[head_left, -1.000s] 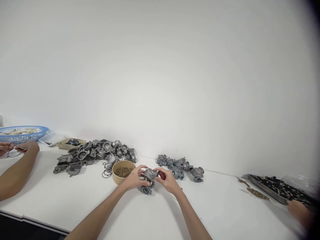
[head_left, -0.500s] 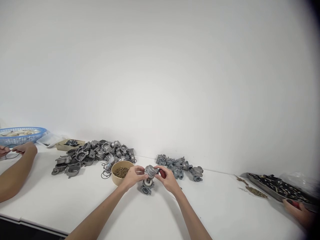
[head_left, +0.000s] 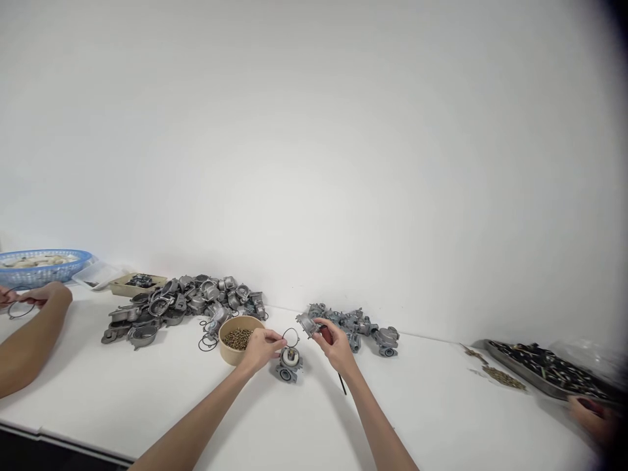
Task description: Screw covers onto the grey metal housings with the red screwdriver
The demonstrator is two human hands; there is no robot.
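My left hand (head_left: 265, 347) pinches a thin black O-ring (head_left: 297, 339) between thumb and fingertips. Just below that ring, a grey carburetor body (head_left: 286, 373) stands on the table with a white float (head_left: 290, 356) showing in its top. In my right hand (head_left: 336, 347) is a grey metal float bowl (head_left: 306, 324), tilted at the fingertips. The same hand also keeps a screwdriver (head_left: 326, 335) with a red handle in its grip; its dark shaft points down below the palm. Both hands are closed, with the carburetor body between them.
A tan tub (head_left: 228, 354) of brass screws stands left of the carburetor. Behind it lies a heap of float bowls (head_left: 196, 302). More carburetor bodies (head_left: 343, 320) lie at the back. Co-workers' hands show at far left (head_left: 46, 294) and far right (head_left: 591, 415), near a metal tray (head_left: 534, 386).
The float bowl has moved up and right, away from above the carburetor body, in my right hand. My left hand has let go of the bowl and now holds the O-ring.
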